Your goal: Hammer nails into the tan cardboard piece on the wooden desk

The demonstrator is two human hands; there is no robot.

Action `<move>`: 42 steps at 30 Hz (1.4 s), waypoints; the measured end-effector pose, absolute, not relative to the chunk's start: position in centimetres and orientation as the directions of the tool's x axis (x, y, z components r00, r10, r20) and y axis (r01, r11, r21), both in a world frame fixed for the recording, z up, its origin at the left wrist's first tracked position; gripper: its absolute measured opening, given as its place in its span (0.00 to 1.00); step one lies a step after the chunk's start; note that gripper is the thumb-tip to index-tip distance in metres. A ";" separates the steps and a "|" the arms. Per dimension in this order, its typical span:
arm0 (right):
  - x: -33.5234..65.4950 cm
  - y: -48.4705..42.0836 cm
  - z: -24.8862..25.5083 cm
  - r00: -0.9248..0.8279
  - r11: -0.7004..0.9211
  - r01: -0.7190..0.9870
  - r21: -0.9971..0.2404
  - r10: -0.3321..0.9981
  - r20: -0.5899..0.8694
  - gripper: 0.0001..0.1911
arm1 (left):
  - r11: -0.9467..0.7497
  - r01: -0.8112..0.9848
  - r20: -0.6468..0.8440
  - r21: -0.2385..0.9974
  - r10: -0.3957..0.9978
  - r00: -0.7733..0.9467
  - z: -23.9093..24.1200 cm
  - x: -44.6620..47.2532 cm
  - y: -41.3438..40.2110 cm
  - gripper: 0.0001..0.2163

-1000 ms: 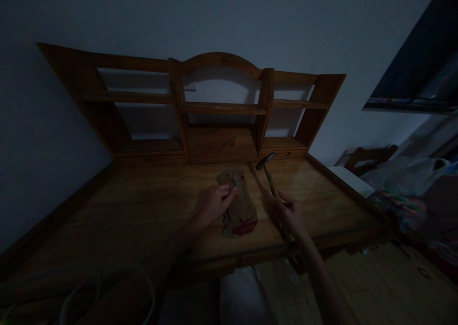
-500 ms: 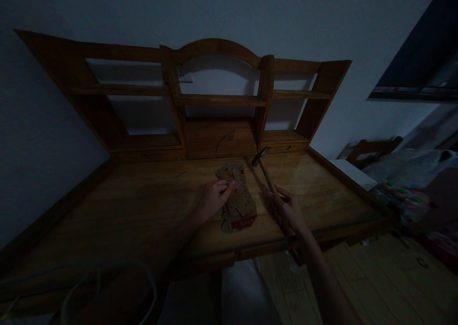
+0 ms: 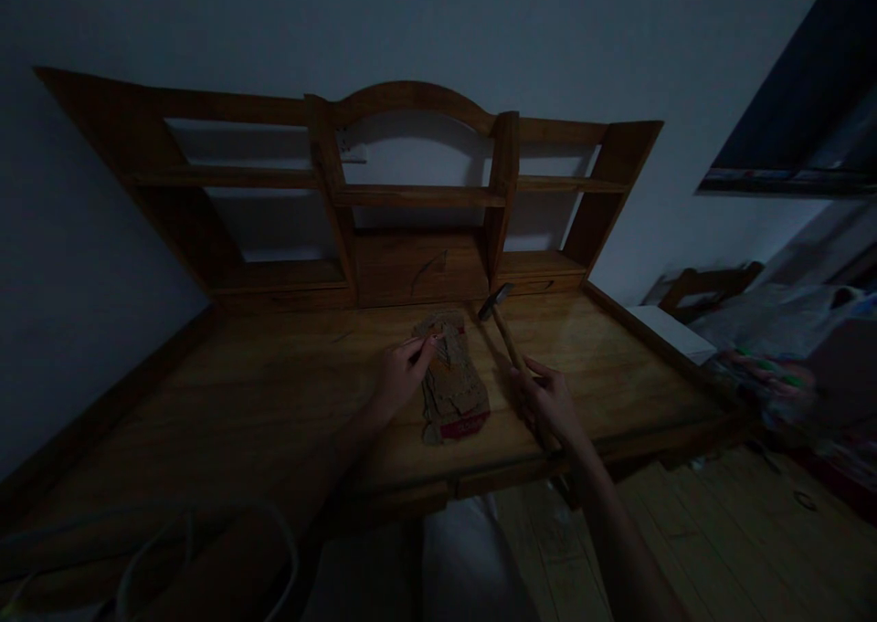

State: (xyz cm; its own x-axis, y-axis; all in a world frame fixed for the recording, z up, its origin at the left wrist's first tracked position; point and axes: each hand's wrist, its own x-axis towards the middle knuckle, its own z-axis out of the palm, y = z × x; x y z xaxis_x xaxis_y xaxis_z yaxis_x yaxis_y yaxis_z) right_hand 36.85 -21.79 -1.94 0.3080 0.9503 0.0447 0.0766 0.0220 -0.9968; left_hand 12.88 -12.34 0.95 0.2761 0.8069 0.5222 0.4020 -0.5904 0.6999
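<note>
Two hands — one hammer (image 3: 505, 332) — one cardboard piece (image 3: 452, 386) — one desk (image 3: 274, 394).

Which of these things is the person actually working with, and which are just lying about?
In use:
right hand gripping a hammer
left hand resting on the torn cardboard piece
desk under them

Lying about:
hutch shelves
white cable, lower left
plastic bags, far right

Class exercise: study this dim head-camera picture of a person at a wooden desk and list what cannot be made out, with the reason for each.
Head view only:
- What the left hand pinches: too small and dark.
- Print on the red band of the flat brown cardboard piece: too dim.
- Butt of the wooden-handled metal hammer: covered by the right hand.
- Pale looped cord: cut off by the bottom edge.
- Clutter at far right: blurred.
</note>
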 end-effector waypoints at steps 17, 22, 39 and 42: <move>33.9 -28.8 1.8 0.395 -0.025 0.163 -0.986 0.918 0.042 0.30 | -0.602 0.455 0.507 0.656 0.798 0.324 -1.1 13.2 -11.3 0.11; 32.4 -32.1 4.0 0.352 -0.107 0.229 -0.968 0.936 -0.020 0.30 | -0.603 0.503 0.488 0.619 0.797 0.355 -1.4 13.3 -11.1 0.10; 30.7 -32.9 2.9 0.232 0.042 0.411 -0.911 0.961 0.149 0.23 | -0.625 0.539 0.477 0.565 0.780 0.404 -0.7 13.5 -11.8 0.06; 30.6 -32.9 3.6 0.260 0.044 0.410 -0.911 0.952 0.163 0.24 | -0.620 0.537 0.473 0.571 0.784 0.402 -0.7 13.6 -11.8 0.06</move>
State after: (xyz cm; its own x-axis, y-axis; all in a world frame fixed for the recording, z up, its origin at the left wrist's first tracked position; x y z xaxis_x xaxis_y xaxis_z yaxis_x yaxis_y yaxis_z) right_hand 30.62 -32.87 3.59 0.2598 0.9518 0.1628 0.4102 0.0439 -0.9109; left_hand 13.57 -11.85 -0.70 0.4018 0.7838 0.4735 0.5372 -0.6205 0.5713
